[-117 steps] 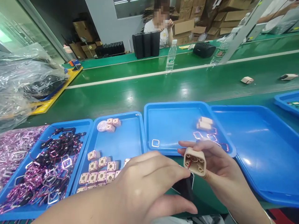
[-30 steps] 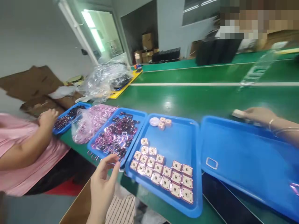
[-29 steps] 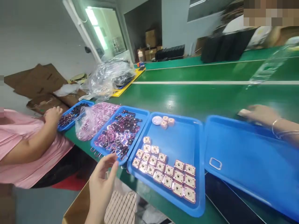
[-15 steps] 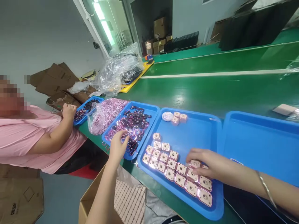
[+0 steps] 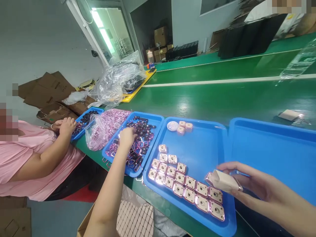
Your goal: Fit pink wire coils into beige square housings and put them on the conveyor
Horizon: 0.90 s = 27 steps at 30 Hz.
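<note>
My right hand (image 5: 261, 189) grips a beige block with rounded corners and a shiny pink rim (image 5: 225, 181), tilted above the right end of the middle blue tray (image 5: 202, 144). Below it, similar beige pieces (image 5: 189, 195), each with a centre hole, lie in rows; one sits partly hidden behind the held block. My left hand (image 5: 127, 136) reaches into the left blue tray (image 5: 158, 123), its fingers drawn together at a heap of small black parts (image 5: 142, 126) and pink metallic frames (image 5: 114, 147). Whatever lies between those fingertips is hidden.
A clear bag of pink frames (image 5: 108, 126) lies left of the trays. Beyond it a person in a pink top (image 5: 41, 158) works at another tray. Another blue tray (image 5: 266, 141) is at right. A round white item (image 5: 172, 126) and small beige pieces (image 5: 182, 124) sit at the middle tray's back.
My right hand has lifted a beige block from the rows and moved right with it. My left hand has moved farther into the heap, its fingers closing. The view has shifted slightly.
</note>
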Each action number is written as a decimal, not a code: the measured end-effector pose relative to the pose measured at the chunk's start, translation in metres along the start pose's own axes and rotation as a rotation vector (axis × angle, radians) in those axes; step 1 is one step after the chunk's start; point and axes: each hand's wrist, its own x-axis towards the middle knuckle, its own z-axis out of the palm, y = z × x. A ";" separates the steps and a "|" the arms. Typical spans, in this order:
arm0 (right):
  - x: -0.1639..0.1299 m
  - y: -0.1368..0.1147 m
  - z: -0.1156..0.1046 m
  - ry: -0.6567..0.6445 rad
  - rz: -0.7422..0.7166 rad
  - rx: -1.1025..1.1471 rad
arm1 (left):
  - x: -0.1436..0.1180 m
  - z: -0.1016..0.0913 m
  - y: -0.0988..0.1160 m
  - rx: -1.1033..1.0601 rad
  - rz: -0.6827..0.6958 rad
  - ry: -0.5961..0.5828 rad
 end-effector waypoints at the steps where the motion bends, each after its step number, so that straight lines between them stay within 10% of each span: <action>1: -0.006 0.001 0.000 0.014 0.050 0.075 | 0.001 -0.001 -0.002 -0.011 -0.006 0.013; 6: -0.024 0.005 0.003 0.225 0.155 0.309 | -0.003 -0.004 -0.013 -0.119 -0.056 0.146; 12: -0.019 0.028 -0.005 0.180 0.156 0.381 | -0.021 -0.020 -0.009 -0.285 -0.096 0.336; 27: -0.020 0.028 -0.008 0.136 0.235 0.400 | -0.057 -0.011 0.023 -0.246 0.029 0.075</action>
